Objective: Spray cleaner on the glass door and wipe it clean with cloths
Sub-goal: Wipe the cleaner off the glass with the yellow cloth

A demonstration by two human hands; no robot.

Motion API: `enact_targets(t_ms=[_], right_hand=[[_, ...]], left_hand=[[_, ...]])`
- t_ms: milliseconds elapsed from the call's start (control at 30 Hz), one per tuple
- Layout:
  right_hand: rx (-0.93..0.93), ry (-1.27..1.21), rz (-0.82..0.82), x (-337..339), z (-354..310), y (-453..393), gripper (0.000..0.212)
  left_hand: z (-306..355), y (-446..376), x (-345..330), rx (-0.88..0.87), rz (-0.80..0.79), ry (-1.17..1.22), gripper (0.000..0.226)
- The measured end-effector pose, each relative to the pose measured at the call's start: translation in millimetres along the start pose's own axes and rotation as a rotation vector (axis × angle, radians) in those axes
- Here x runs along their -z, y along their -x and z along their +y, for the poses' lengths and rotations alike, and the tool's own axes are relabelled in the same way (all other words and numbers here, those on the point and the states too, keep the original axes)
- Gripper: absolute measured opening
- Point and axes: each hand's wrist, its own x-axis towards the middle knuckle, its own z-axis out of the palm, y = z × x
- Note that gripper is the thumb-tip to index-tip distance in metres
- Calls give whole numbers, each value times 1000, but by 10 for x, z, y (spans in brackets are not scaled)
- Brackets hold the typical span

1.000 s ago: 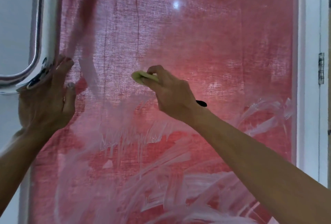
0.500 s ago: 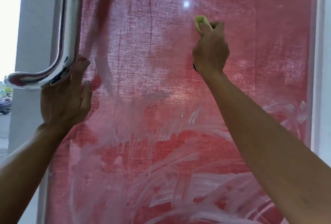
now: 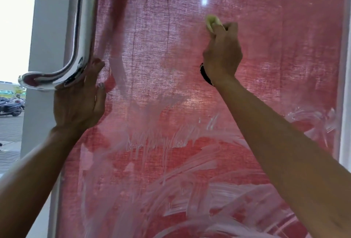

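Glass door filling most of the view, with red woven fabric seen through the pane. Upper half of the pane hazy and dull; lower half covered with white streaks of cleaner, in wide curved strokes, with thin drips near the middle.

Right hand raised in the upper right part of the pane, fingers curled tight around a small yellow-green cloth. Cloth bunched up, only its top showing above the fingertips, pressed against the glass. A dark band around the right wrist, partly hidden. Right forearm reaching up from the bottom right corner of the view.

Left hand at the left edge of the pane, just under the lower bend of a chrome door handle. Fingers straight and flat, thumb out to the side, touching the door frame and the glass, holding nothing. Top of the fingers hidden behind the handle, so contact with the handle itself cannot be told.

White door frame to the left of the handle and another strip of it at the right edge. Beyond the left edge, bright sky, pavement and parked scooters, small and blurred.
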Motion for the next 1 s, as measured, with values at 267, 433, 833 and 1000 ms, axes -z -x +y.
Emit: enact_targets(t_ms=[267, 433, 833, 1000], right_hand=[[675, -113, -185, -31, -270, 703, 38], [858, -91, -250, 99, -36, 829, 31], [777, -108, -238, 70, -406, 1255, 40], [1059, -140, -400, 204, -204, 1504, 27]], left_hand=[[-14, 276, -22, -49, 0, 13, 54], [-64, 632, -14, -178, 14, -52, 55], [-144, 707, -71, -217, 62, -69, 48], [-148, 711, -81, -212, 66, -71, 47]])
